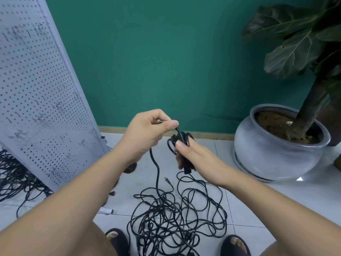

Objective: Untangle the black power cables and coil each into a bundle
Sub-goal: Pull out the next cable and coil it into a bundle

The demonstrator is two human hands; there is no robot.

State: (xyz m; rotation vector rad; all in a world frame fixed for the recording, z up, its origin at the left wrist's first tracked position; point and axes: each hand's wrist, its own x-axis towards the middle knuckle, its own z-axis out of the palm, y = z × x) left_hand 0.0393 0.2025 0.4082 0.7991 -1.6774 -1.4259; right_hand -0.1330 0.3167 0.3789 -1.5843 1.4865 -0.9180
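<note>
Far left, a loose heap of black cords (13,178) lies on the pale glossy floor tiles (249,209), partly behind a white perforated metal panel (36,89) that leans at a slant, with small wire hooks dotted over it.

The left hand (145,130) is raised in front of the matte teal wall (156,52). Its fingers are curled in, and thumb and forefinger pinch a thin, smooth rubbery cable strand (156,172). That strand drops in a soft wave to the tangled power cables (177,218), a wiry nest of overlapping loops on the tiles between two black sandals (118,239). A small two-pronged plug (167,180) sticks up from the near edge of the tangle.

Just right of the left hand, the right hand (195,159) grips a tight coiled bundle (181,141). Its thumb is pressed flat across the coil's front and its fingers are wrapped behind. The strand runs from the left pinch straight into the top of this coil, and another length trails from below the right hand to the pile.

Far right, a round, glazed grey-blue ceramic pot (273,154) of brown soil holds a rough dark trunk with broad, veined, leathery leaves (295,43).
</note>
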